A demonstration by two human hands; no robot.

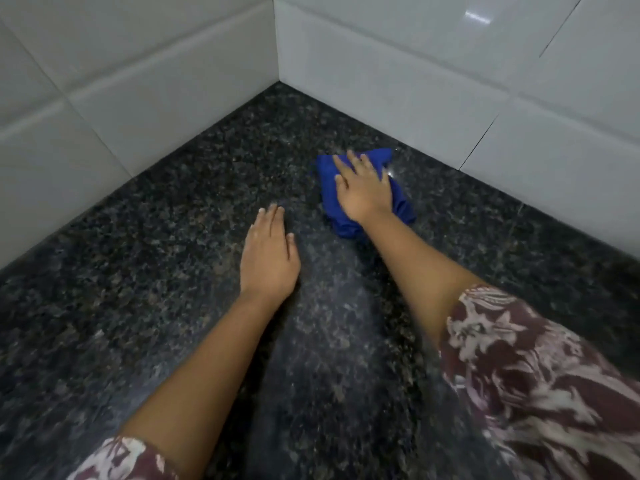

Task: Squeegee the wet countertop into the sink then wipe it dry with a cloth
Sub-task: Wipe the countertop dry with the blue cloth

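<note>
Right hand [363, 194] pressed flat, fingers spread, on blue cloth [332, 199] near tiled corner. Left hand [268, 256] lay flat on counter [156, 271], fingers together.

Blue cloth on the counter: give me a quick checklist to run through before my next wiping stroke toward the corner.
1. Grip on the cloth: ok. The right hand presses flat on the blue cloth, fingers spread.
2. Cloth spread out: not ok. It lies bunched, so it covers little.
3. Support: ok. The left hand rests flat on the countertop.
4. Path to the corner: ok. No object shows between the cloth and the tiled wall.
5. Counter dry: cannot tell. A paler band shows between the arms, but the picture is blurred.
6. Squeegee and sink: cannot tell. Neither is in view.
</note>
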